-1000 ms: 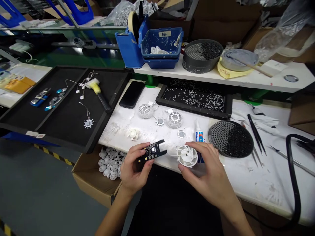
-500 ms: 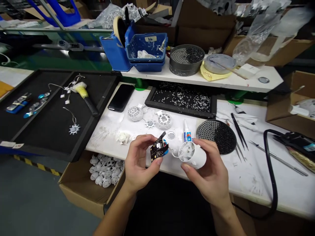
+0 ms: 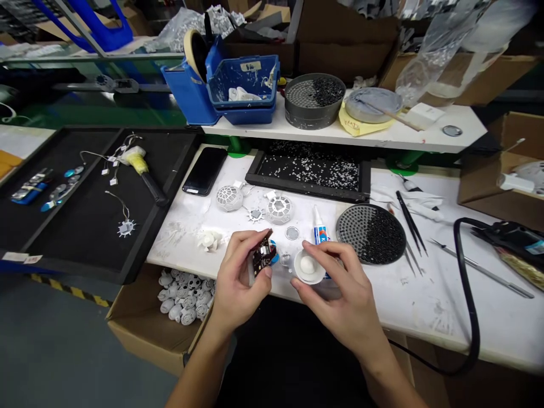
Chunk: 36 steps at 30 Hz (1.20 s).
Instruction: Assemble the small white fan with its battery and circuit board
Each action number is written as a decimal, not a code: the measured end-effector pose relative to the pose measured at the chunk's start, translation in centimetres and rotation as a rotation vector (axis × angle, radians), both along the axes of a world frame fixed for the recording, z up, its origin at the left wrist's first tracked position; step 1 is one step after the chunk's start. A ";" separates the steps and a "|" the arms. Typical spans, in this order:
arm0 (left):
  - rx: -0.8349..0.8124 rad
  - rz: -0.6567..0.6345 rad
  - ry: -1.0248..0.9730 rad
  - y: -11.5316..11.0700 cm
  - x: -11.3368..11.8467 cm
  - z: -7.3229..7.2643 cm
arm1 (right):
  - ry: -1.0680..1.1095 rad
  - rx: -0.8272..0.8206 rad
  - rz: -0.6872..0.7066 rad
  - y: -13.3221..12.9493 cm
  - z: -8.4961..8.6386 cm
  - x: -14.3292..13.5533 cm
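Observation:
Between the thumb and fingers of my left hand (image 3: 241, 271) is a small black circuit board (image 3: 261, 256), tilted on edge, with a blue part showing behind it. My right hand (image 3: 340, 280) grips a white round plastic housing (image 3: 308, 267), its cupped end with a rounded centre facing me. The two held parts are close but apart. Just beyond my right fingers lies a glue tube (image 3: 319, 228) with a white nozzle. A small silver disc (image 3: 292, 233) and two white lattice domes (image 3: 279, 209) rest behind my hands. A white fan wheel (image 3: 208, 240) sits to the left.
A round dish of black bits (image 3: 370, 234), tweezers (image 3: 411, 222) and a black cable (image 3: 465, 283) are at right. A phone (image 3: 204, 171) lies at left beside a black tray (image 3: 85, 226). Below stands a cardboard box (image 3: 144, 331) of white domes. Blue bins (image 3: 242, 85) line the shelf.
My right hand has turned the white housing, so its other end faces me, and moved it left. My left hand has tilted the circuit board more edge-on. The view has shifted slightly.

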State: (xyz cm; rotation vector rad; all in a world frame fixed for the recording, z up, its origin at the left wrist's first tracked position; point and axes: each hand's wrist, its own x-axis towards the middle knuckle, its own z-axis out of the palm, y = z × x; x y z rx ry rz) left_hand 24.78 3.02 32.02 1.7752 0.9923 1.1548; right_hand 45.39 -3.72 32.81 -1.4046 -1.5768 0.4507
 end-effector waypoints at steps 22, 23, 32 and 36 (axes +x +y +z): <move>0.557 0.164 0.423 -4.0 2.8 -0.8 | -0.062 -0.058 0.029 0.4 -0.5 0.0; 0.545 0.151 0.405 -4.1 3.0 -1.0 | -0.044 -0.056 0.023 0.3 -0.5 0.0; 0.489 0.194 0.314 -3.9 4.0 -2.6 | -0.076 -0.061 0.124 0.2 -0.4 0.2; 0.456 0.202 0.274 -3.9 4.3 -2.8 | -0.065 -0.063 0.136 0.0 -0.2 0.2</move>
